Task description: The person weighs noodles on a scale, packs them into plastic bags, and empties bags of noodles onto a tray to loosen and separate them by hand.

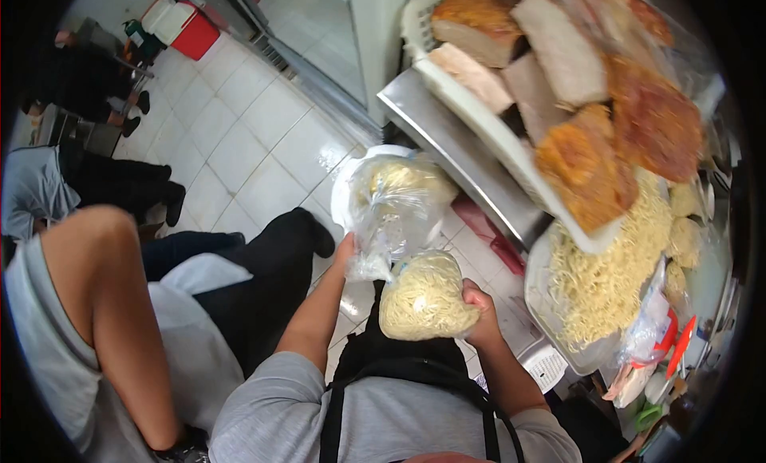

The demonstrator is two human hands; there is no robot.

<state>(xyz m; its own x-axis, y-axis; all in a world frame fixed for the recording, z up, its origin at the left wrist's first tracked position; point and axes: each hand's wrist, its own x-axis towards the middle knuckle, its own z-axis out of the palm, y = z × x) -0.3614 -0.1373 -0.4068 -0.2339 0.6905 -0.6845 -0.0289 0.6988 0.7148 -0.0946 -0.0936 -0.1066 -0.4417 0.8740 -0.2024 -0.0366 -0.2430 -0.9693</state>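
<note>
My right hand (pixel 480 310) grips the side of a clear bag of noodles (pixel 427 299), held in front of my body. At the edge of another clear plastic bag (pixel 391 223), my left hand (pixel 348 251) is closed on the plastic, its fingers partly hidden. Something whitish shows in the lower corner of that bag, and pale yellow food lies behind its upper part. Beneath the bags stands a round white tub (pixel 341 195) on the floor.
On the right, a white plastic basket (pixel 511 156) of meat pieces (pixel 562 52) overhangs a steel surface (pixel 455 132). Loose noodles (pixel 606 279) fill a clear tray beside it. A person (pixel 183 311) stands close on my left; others are farther back. A red cooler (pixel 191 33) sits beyond.
</note>
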